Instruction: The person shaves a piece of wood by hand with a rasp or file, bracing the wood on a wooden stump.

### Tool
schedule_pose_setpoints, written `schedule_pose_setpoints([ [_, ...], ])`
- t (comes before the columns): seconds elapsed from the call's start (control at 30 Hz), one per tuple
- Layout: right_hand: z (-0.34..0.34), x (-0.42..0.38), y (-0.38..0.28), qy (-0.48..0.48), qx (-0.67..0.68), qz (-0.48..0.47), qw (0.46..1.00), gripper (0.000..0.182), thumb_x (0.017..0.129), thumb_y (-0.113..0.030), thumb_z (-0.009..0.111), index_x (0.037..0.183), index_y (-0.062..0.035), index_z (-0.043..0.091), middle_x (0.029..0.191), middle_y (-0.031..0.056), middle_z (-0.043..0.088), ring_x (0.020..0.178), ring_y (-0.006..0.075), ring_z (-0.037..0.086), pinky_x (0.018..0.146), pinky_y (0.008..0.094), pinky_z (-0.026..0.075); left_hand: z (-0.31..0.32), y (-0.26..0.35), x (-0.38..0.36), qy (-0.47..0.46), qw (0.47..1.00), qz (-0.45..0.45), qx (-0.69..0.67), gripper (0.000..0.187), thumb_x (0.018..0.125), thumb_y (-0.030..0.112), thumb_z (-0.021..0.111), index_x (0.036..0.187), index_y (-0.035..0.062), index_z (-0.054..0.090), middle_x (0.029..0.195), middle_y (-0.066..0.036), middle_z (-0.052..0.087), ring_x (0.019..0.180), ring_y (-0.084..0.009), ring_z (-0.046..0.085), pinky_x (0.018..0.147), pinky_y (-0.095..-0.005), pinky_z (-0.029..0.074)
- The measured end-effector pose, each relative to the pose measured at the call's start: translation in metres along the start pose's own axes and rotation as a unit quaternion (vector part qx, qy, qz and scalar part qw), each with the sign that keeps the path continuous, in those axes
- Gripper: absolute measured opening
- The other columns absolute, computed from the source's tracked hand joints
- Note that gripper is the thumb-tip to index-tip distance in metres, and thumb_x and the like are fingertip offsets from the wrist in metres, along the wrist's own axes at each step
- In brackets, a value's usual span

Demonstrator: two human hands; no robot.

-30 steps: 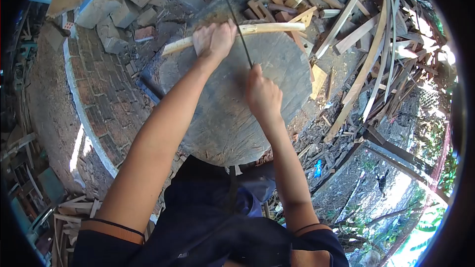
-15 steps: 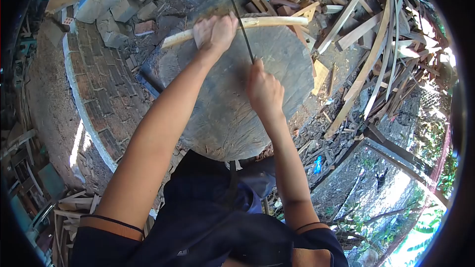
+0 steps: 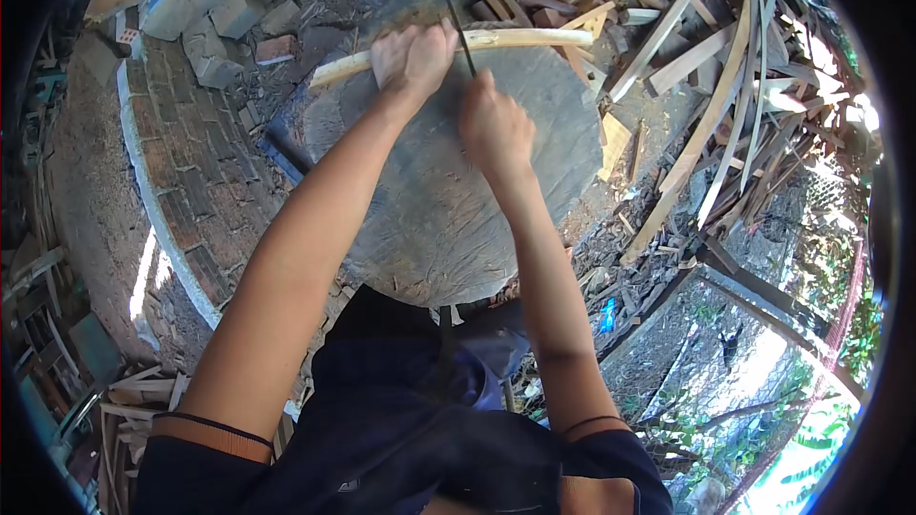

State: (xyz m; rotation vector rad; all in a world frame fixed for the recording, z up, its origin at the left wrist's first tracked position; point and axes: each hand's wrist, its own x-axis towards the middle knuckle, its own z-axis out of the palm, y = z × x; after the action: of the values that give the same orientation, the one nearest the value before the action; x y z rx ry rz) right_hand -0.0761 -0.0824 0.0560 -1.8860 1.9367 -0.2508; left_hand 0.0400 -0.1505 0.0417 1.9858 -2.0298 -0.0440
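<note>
Right hand (image 3: 494,129) with blade (image 3: 452,11) now farther across stick (image 3: 515,38).

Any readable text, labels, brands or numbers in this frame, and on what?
None can be read. The pale stick in the left hand, the thin dark blade in the right hand, the round wooden block, the bricks and the scrap wood pile show no lettering.
</note>
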Motion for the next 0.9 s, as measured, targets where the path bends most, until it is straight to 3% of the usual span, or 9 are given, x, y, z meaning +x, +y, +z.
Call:
schedule_pose_setpoints([
  [0.17,0.001,0.011,-0.002,0.052,0.04,-0.029,0.997,0.016,0.093,-0.02,0.041,0.093,-0.0052,0.048,0.075,0.0263,0.064,0.071,0.0446,0.064,0.063,0.0542,0.05,0.001,0.001,0.002,0.009,1.0,0.003,0.004,0.047,0.094,0.032,0.042,0.063,0.0084,0.069,0.066,-0.016,0.065,0.06,-0.0338,0.065,0.063,-0.0431,0.05],
  [0.33,-0.015,-0.045,0.014,-0.054,-0.007,0.024,0.998,0.016,0.092,-0.019,0.04,0.094,-0.0047,0.048,0.074,0.0266,0.064,0.071,0.0435,0.064,0.064,0.0545,0.05,-0.009,0.001,0.002,-0.074,0.997,-0.009,-0.003,0.047,0.095,0.032,0.04,0.069,0.005,0.069,0.074,-0.021,0.067,0.067,-0.0368,0.066,0.067,-0.0451,0.051],
  [0.4,-0.013,-0.027,0.011,-0.043,0.004,0.015,0.999,0.016,0.092,-0.019,0.04,0.095,-0.0048,0.048,0.075,0.026,0.064,0.073,0.0436,0.064,0.065,0.0543,0.05,-0.002,0.0,0.001,-0.036,0.999,0.006,0.003,0.048,0.094,0.033,0.04,0.066,0.0074,0.07,0.067,-0.017,0.066,0.062,-0.0344,0.066,0.063,-0.0439,0.051],
  [0.47,-0.001,0.005,0.001,0.019,0.031,-0.031,0.999,0.016,0.091,-0.019,0.041,0.094,-0.0052,0.048,0.076,0.0254,0.065,0.074,0.0435,0.064,0.066,0.0535,0.05,-0.002,0.001,0.001,-0.031,0.999,-0.013,-0.003,0.047,0.095,0.033,0.039,0.07,0.0045,0.069,0.075,-0.021,0.067,0.069,-0.038,0.066,0.067,-0.0453,0.051],
  [0.6,0.0,0.018,0.0,0.045,0.039,-0.032,0.998,0.017,0.091,-0.02,0.041,0.092,-0.0047,0.048,0.077,0.0247,0.065,0.075,0.0423,0.065,0.067,0.0525,0.051,-0.004,0.002,0.002,-0.056,0.998,-0.013,0.005,0.049,0.096,0.035,0.038,0.075,0.0042,0.07,0.078,-0.021,0.067,0.073,-0.0414,0.066,0.071,-0.0481,0.051],
  [0.67,-0.006,-0.01,0.004,0.017,-0.011,-0.021,1.0,0.012,0.088,-0.013,0.043,0.093,-0.0055,0.05,0.076,0.0201,0.067,0.073,0.0367,0.068,0.066,0.0461,0.054,-0.005,0.006,0.003,-0.052,0.998,-0.028,0.024,0.05,0.095,0.034,0.038,0.071,0.0042,0.07,0.076,-0.021,0.067,0.073,-0.0411,0.066,0.072,-0.0486,0.051],
  [0.8,-0.008,-0.028,0.003,-0.062,-0.014,0.016,0.998,0.013,0.088,-0.014,0.042,0.093,-0.006,0.051,0.076,0.0196,0.067,0.073,0.0357,0.068,0.064,0.046,0.054,-0.003,0.001,-0.004,-0.038,0.999,-0.009,0.029,0.05,0.095,0.033,0.039,0.067,0.0046,0.069,0.072,-0.021,0.067,0.071,-0.04,0.066,0.069,-0.0486,0.052],
  [0.87,-0.007,-0.001,-0.001,0.003,-0.014,-0.03,0.999,0.014,0.089,-0.014,0.041,0.094,-0.0069,0.051,0.077,0.0193,0.067,0.073,0.0351,0.068,0.063,0.0458,0.053,-0.001,0.002,0.0,0.002,1.0,0.004,0.025,0.048,0.094,0.031,0.042,0.061,0.0072,0.067,0.063,-0.017,0.065,0.06,-0.0359,0.066,0.063,-0.0448,0.051],
  [0.9,-0.004,0.006,-0.002,0.016,-0.011,-0.031,0.999,0.014,0.089,-0.014,0.041,0.094,-0.0069,0.051,0.077,0.0193,0.067,0.073,0.0351,0.068,0.063,0.0458,0.053,-0.002,0.002,-0.001,-0.005,1.0,0.007,0.013,0.048,0.095,0.032,0.04,0.065,0.0061,0.068,0.07,-0.021,0.065,0.066,-0.0398,0.066,0.066,-0.0479,0.052],
])
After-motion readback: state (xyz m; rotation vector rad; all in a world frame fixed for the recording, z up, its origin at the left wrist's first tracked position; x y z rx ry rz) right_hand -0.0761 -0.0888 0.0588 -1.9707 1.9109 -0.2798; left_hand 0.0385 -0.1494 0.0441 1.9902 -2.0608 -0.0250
